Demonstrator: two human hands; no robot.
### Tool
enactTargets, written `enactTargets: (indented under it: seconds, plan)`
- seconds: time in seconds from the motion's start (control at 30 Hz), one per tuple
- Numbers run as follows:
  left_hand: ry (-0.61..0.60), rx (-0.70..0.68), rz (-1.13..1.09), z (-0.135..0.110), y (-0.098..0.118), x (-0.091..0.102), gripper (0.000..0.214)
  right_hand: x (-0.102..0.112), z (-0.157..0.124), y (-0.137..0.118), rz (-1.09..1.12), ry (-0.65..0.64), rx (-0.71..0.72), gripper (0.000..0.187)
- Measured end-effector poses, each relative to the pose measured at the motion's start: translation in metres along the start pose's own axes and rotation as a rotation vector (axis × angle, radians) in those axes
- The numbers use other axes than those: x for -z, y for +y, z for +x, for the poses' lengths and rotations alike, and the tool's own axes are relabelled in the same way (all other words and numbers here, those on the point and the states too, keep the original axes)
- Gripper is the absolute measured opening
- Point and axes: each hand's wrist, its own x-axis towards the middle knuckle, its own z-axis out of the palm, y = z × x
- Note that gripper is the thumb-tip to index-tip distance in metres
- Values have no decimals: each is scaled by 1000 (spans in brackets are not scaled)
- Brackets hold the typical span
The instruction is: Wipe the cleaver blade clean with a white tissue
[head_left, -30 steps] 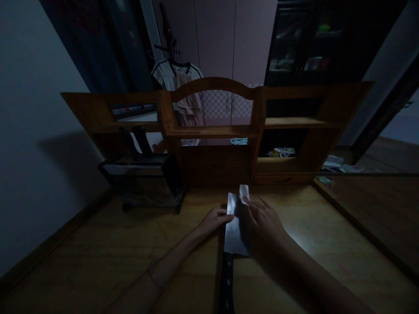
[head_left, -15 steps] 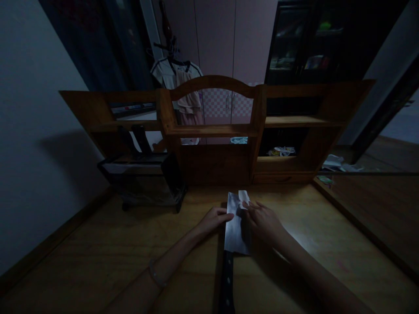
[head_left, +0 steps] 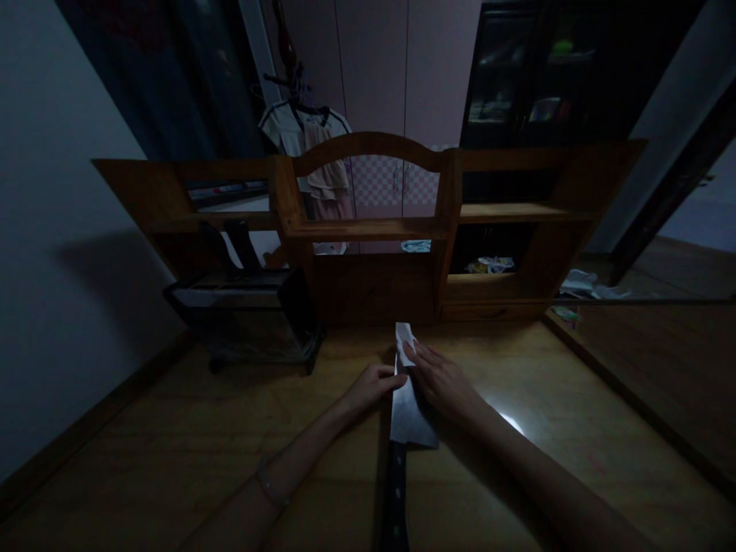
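A broad cleaver (head_left: 409, 418) lies flat on the wooden desk (head_left: 172, 445), its dark handle (head_left: 394, 498) pointing toward me. My left hand (head_left: 371, 386) rests on the blade's left edge with its fingers curled, pinning it down. My right hand (head_left: 442, 381) presses a small white tissue (head_left: 403, 339) against the far end of the blade, fingers together over it. Most of the tissue is hidden under my fingers.
A wooden shelf unit (head_left: 368, 222) stands along the desk's back edge, with small items in its right bay (head_left: 487, 265). A black wire rack (head_left: 241, 307) sits at the back left. Clothes hang on a stand (head_left: 310, 146) behind. The room is dim.
My right hand has slid the tissue leftward across the far end of the blade. My left hand and the cleaver have stayed put.
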Motion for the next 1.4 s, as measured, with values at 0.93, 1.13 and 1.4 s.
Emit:
enactTargets:
  seconds: [0.93, 1.13, 1.4]
  plan:
    - [-19, -45, -2, -2, 3, -1, 40, 25, -6, -14, 92, -46, -18, 49]
    - [6, -3, -9, -4, 3, -2, 35, 28, -7, -15, 28, -31, -107, 46]
    - [11, 19, -24, -7, 6, -4, 34, 32, -9, -5, -174, -112, -370, 46]
